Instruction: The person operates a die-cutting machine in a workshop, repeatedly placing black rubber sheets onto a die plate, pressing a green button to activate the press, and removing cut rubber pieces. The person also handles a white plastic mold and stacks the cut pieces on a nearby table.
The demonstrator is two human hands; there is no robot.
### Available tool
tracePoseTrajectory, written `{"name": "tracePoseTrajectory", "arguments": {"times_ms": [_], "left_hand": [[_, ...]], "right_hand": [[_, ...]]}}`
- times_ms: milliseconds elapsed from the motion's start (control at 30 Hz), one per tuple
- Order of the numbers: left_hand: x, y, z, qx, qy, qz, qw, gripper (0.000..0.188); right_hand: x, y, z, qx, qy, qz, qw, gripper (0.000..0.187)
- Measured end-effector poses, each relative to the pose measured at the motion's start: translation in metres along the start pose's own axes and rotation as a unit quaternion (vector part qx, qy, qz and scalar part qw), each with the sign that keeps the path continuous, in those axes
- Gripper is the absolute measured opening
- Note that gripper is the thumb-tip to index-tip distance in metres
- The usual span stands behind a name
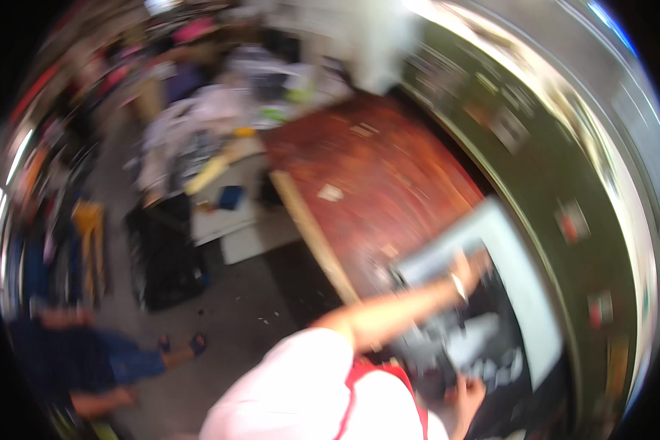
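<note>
Motion blurs the picture. My left arm, with a pale band at the wrist, reaches across a dark, glossy sheet-like material (502, 308) with pale patches. My left hand (473, 265) is at this material's far edge, beside a pale board or sheet (524, 268); its smeared fingers do not show whether they grip anything. Closer to my body, my right hand (469, 396) is over or beside the dark material, its fingers partly bent. Whether it holds something cannot be made out.
A worn red-brown tabletop (374, 172) with a light wooden edge lies beyond. A green wall panel (565, 213) runs along the right. Piled bags and cloth (205, 110) fill the far left, near a black bag (165, 253). Another person (88, 359) is at lower left.
</note>
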State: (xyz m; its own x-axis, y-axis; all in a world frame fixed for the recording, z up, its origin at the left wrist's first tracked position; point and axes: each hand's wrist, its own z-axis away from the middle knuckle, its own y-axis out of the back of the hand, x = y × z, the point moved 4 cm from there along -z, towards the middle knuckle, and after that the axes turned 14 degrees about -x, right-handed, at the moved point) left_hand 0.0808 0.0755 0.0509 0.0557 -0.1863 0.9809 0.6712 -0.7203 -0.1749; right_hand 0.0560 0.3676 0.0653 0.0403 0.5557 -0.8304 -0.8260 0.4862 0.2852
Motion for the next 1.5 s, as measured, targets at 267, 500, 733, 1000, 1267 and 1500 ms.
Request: {"name": "tracePoseTrajectory", "arguments": {"times_ms": [267,500,733,1000,1267,1500], "left_hand": [[0.034,-0.035,0.036,-0.298,0.15,0.132,0.933,0.03],[-0.026,-0.079,0.075,-0.347,0.149,0.137,0.916,0.028],[0.111,-0.031,-0.098,-0.144,-0.059,0.217,0.964,0.031],[0.323,-0.009,-0.136,-0.161,-0.224,-0.147,0.95,0.029],[0.109,-0.001,0.046,-0.415,-0.459,-0.349,0.704,0.011],[-0.048,0.046,0.134,-0.516,-0.388,-0.389,0.657,0.053]], "right_hand": [[-0.065,-0.045,-0.012,0.169,0.131,0.076,0.974,0.034],[-0.035,-0.048,-0.045,0.358,0.11,0.138,0.917,0.044],[0.041,-0.035,-0.025,0.404,0.05,0.019,0.913,0.033],[0.003,-0.032,0.012,0.099,0.063,-0.122,0.985,0.045],[0.013,-0.098,-0.03,-0.203,0.002,-0.379,0.903,0.021],[0.042,-0.11,-0.042,-0.18,0.031,-0.537,0.824,0.022]]}}
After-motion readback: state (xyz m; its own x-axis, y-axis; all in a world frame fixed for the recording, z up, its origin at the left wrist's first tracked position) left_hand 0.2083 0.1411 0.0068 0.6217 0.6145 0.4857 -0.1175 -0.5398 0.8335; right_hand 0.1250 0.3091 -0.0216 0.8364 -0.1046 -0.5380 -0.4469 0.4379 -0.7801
